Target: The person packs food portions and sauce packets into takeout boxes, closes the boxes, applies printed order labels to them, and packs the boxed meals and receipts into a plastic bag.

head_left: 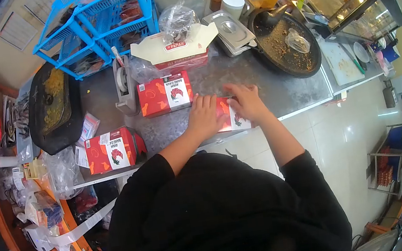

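Note:
In the head view, a red and white printed food box (223,108) lies on the metal counter at its front edge, between my hands and partly covered by them. My left hand (205,117) rests on the box's left part, fingers stretched flat and thumb toward its middle. My right hand (246,102) grips the box's right side, its bent fingers reaching over the far edge. A closed box (166,94) of the same print sits just beyond my left hand. Farther left, another such box (112,152) lies near the counter edge.
A tape dispenser (125,87) stands behind the boxes, beside an open carton (178,51). Blue stacked baskets (95,32) rise at the back left, above a black tray (53,110). A black pan (286,44) and metal lids (230,29) occupy the right.

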Tool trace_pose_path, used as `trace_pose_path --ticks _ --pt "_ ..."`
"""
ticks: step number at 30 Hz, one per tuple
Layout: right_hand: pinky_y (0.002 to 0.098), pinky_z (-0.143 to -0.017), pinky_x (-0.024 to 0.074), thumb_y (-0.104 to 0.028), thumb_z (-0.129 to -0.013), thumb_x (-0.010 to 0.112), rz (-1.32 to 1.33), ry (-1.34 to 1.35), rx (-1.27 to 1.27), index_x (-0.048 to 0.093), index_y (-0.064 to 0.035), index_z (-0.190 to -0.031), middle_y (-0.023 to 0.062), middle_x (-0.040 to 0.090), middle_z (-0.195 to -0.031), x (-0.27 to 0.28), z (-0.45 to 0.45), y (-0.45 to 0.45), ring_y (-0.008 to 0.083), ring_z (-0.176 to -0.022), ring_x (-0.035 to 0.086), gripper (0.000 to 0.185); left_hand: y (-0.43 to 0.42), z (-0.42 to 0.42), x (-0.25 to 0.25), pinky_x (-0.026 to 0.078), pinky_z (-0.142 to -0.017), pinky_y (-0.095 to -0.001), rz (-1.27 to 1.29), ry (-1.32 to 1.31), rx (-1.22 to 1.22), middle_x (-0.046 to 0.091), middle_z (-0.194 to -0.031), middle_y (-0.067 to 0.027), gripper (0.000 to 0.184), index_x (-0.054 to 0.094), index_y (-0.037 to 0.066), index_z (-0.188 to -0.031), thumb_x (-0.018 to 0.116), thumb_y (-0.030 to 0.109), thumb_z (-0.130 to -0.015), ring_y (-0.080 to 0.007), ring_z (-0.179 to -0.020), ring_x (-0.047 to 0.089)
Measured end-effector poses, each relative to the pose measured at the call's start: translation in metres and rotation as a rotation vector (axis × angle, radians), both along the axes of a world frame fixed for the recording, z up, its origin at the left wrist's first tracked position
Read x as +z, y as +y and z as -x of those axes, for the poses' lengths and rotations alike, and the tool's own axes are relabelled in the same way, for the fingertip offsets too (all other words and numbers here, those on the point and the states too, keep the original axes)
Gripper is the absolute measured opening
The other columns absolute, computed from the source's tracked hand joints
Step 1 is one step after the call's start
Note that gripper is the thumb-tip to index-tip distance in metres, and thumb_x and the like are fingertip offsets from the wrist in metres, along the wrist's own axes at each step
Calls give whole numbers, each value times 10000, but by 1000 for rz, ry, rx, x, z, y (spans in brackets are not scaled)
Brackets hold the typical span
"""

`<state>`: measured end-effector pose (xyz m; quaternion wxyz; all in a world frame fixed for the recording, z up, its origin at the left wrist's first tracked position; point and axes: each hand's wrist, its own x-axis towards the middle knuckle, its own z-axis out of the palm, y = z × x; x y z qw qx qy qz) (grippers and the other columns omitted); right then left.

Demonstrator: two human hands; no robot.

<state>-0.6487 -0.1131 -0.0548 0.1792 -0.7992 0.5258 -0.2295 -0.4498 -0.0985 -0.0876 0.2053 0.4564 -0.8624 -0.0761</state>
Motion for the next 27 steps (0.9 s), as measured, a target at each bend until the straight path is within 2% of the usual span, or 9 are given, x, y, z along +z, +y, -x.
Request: trace_pose_path --ticks 3,4,7,16,17,18,21,25,27 --pt "476 -961 372 -265 -935 588 -565 -96 -157 649 -74 -1183 95 705 -1042 -10 6 -32 281 -976 632 318 1 -1 4 255 -1118 -518 -38 -8 -14 496 -1182 -203 713 450 -77 -1299 604 457 -851 -380 -1151 443" --pt "409 -845 475 -329 -944 590 -762 -307 -175 711 -77 -1106 112 725 -985 -12 5 -42 244 -862 654 323 1 -1 3 253 -1120 -517 -25 -12 -8 495 -1183 -205 717 448 -78 -1301 601 460 -854 -380 -1154 442" --pt "359 -757 516 -378 -906 636 -904 7 -78 714 -80 -1108 124 727 -987 10 2 -55 198 -840 654 368 2 -1 -1 246 -1126 -513 -8 -19 4 494 -1184 -209 729 442 -82 -1309 593 471 -860 -384 -1166 438" --pt "440 -923 468 -501 -694 782 -721 443 245 508 -148 -1389 121 691 -1129 -3 1 -62 288 -1040 647 826 7 -6 2 182 -1164 -519 -68 56 -20 429 -1330 -240 864 326 -94 -1398 612 505 -845 -409 -1305 351" --pt "577 -1000 358 -526 -599 822 -678 538 221 343 -168 -1487 130 613 -1282 19 -11 -48 313 -1169 585 1071 12 -10 -4 171 -1169 -520 8 99 -35 399 -1373 -247 891 305 -95 -1407 619 514 -839 -414 -1340 318" --pt "604 -1009 298 -524 -523 850 -627 545 187 305 -201 -1495 104 451 -1452 22 -16 -34 327 -1336 424 1160 13 -19 -7 159 -1174 -521 85 132 -34 369 -1417 -254 917 283 -96 -1416 625 523 -832 -419 -1375 284" --pt "585 -1031 273 -416 -474 879 -308 566 225 254 -150 -1495 133 394 -1432 25 -33 14 337 -1335 376 1226 29 -55 46 132 -1177 -534 5 248 -137 271 -1496 -262 971 258 -97 -1421 646 550 -809 -423 -1436 179" --pt "558 -1035 269 -336 -469 859 -198 565 361 289 -111 -1474 144 430 -1347 29 -57 28 340 -1257 418 1177 61 -135 75 161 -1140 -578 233 319 91 292 -1492 -249 955 278 -56 -1434 645 566 -809 -443 -1413 217" --pt "549 -1028 277 -312 -480 847 -120 481 431 317 -98 -1463 143 425 -1346 34 -79 31 343 -1252 417 1137 82 -185 87 174 -1149 -521 223 359 396 277 -1481 -274 909 239 -57 -1445 721 378 -809 -436 -1394 246"
